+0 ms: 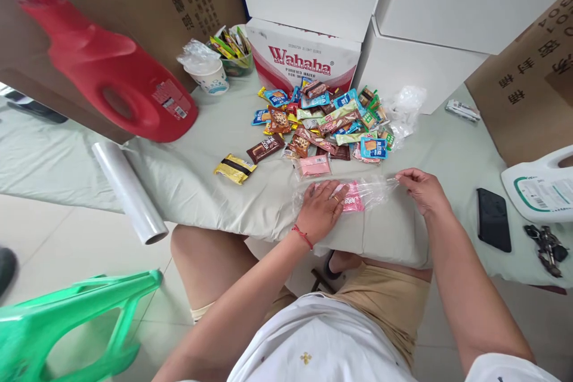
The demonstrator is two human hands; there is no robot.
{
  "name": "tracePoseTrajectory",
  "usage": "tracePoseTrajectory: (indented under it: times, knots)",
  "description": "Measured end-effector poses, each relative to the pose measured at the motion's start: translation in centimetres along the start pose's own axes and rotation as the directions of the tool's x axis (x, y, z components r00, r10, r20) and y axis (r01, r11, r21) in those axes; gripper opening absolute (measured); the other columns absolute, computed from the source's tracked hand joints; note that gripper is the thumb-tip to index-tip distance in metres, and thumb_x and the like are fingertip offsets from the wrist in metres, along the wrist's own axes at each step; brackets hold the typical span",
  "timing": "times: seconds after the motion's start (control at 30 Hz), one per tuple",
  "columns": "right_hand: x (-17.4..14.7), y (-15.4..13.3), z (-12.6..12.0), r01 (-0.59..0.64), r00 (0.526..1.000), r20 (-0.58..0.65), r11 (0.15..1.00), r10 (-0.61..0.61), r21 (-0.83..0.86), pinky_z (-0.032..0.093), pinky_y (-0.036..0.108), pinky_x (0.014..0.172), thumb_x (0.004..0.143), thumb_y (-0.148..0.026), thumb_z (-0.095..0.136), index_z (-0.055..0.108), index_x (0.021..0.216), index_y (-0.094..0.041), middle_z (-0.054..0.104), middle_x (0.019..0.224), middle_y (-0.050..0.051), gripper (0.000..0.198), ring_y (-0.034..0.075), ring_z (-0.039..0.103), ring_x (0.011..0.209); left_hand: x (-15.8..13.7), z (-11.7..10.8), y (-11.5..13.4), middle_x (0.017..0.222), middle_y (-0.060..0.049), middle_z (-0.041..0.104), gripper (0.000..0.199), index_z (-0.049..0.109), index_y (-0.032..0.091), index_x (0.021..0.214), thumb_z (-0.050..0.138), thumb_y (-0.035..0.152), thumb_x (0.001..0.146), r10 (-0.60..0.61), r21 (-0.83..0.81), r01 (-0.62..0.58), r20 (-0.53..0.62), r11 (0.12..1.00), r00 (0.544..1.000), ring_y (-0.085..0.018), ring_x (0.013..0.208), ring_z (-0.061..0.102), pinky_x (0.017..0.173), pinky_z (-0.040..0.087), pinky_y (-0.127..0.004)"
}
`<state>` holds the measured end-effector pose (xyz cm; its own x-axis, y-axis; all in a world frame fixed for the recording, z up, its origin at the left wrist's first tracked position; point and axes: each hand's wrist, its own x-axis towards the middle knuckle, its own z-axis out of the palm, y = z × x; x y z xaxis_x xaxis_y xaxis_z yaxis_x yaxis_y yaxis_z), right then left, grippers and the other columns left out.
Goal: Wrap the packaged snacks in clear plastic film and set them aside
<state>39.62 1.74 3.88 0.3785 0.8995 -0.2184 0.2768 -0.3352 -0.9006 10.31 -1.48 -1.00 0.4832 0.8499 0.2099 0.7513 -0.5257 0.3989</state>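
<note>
My left hand lies flat, fingers outstretched, on a pink snack packet covered with clear plastic wrap. At the right end, the plastic is drawn out into a thin strand, pinched between the fingertips of my right hand. Part of the pink packet is hidden under my left hand. Just beyond it lies a pale pink wrapped snack. A heap of mixed wrapped snacks sits farther back, with a yellow packet and a brown packet to its left.
At left stand a red jug, a film roll and a paper cup. The Wahaha box rises behind the snacks. Crumpled clear plastic, a phone, keys and a white jug are at right.
</note>
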Motion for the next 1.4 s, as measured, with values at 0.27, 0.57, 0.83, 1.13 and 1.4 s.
tracePoseTrajectory:
  times: [0.27, 0.57, 0.83, 1.13, 1.4]
  knots:
    - [-2.4, -1.2, -1.7, 0.135, 0.963, 0.258, 0.964, -0.074, -0.231, 0.033, 0.028, 0.058, 0.059, -0.065, 0.085, 0.074, 0.080, -0.021, 0.050, 0.060, -0.004, 0.050, 0.012, 0.039, 0.059, 0.0, -0.3, 0.1, 0.154, -0.005, 0.053, 0.046, 0.047, 0.033, 0.151, 0.032, 0.037, 0.108, -0.002, -0.019, 0.002, 0.005, 1.000, 1.000, -0.026, 0.142, 0.044, 0.119, 0.028, -0.054]
    - [-1.6, -0.7, -0.9, 0.014, 0.981, 0.193, 0.993, 0.009, -0.119, 0.031, 0.027, 0.050, 0.059, -0.063, 0.083, 0.077, 0.088, -0.021, 0.061, 0.065, -0.001, 0.051, 0.011, 0.039, 0.052, -0.1, 0.0, -0.1, 0.155, -0.005, 0.052, 0.046, 0.047, 0.032, 0.151, 0.032, 0.038, 0.108, 0.013, -0.027, -0.013, -0.016, 1.000, 1.000, -0.026, 0.142, 0.044, 0.120, 0.027, -0.055]
    - [-1.3, -1.7, 2.2, 0.043, 0.937, 0.341, 0.943, 0.077, -0.329, 0.042, 0.031, 0.065, 0.060, -0.061, 0.082, 0.077, 0.075, -0.020, 0.069, 0.071, 0.003, 0.044, 0.019, 0.056, 0.069, 0.0, 0.1, 0.0, 0.154, -0.006, 0.053, 0.046, 0.047, 0.031, 0.151, 0.033, 0.036, 0.107, 0.013, -0.037, -0.013, -0.014, 0.999, 1.000, -0.026, 0.143, 0.044, 0.120, 0.027, -0.055]
    - [0.4, 0.6, -0.8, -0.011, 0.980, 0.187, 0.955, 0.070, -0.296, 0.043, 0.031, 0.062, 0.062, -0.060, 0.077, 0.072, 0.075, -0.020, 0.071, 0.077, 0.004, 0.042, 0.019, 0.056, 0.069, -0.1, 0.2, 0.0, 0.153, -0.006, 0.054, 0.045, 0.050, 0.031, 0.149, 0.037, 0.035, 0.107, 0.017, -0.046, -0.018, -0.034, 0.999, 0.999, -0.026, 0.143, 0.044, 0.121, 0.027, -0.055]
    - [0.5, -0.3, 0.0, 0.121, 0.970, 0.226, 0.983, -0.087, -0.141, 0.047, 0.041, 0.102, 0.086, -0.085, 0.041, 0.055, 0.142, -0.027, 0.067, 0.133, 0.011, 0.082, 0.029, 0.052, 0.135, -0.1, 0.3, 0.0, 0.153, -0.007, 0.053, 0.046, 0.049, 0.032, 0.151, 0.037, 0.035, 0.106, 0.019, -0.053, -0.020, -0.036, 0.998, 0.999, -0.026, 0.144, 0.044, 0.122, 0.026, -0.055]
